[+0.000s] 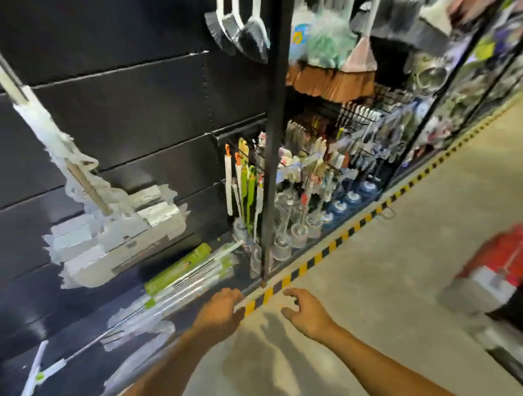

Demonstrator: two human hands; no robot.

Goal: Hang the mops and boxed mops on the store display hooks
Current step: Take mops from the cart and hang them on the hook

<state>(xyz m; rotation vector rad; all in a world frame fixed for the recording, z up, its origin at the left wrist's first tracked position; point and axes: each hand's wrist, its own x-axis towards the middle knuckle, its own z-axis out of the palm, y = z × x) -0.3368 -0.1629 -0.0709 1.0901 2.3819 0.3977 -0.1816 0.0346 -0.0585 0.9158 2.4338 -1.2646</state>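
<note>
Down low, left hand (221,313) grips a blurred boxed mop (179,277); right hand (305,313) hovers empty, fingers spread.

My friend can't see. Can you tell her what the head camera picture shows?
Two bare hands, left hand and right hand, reach down toward wrapped mops lying at the foot of a dark store wall. One wrapped white mop hangs there; brushes fill the next rack.

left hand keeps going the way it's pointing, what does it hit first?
Probably the wrapped mops lying at the foot of the dark wall. The left hand is already at their near end; whether it touches them is unclear.
</note>
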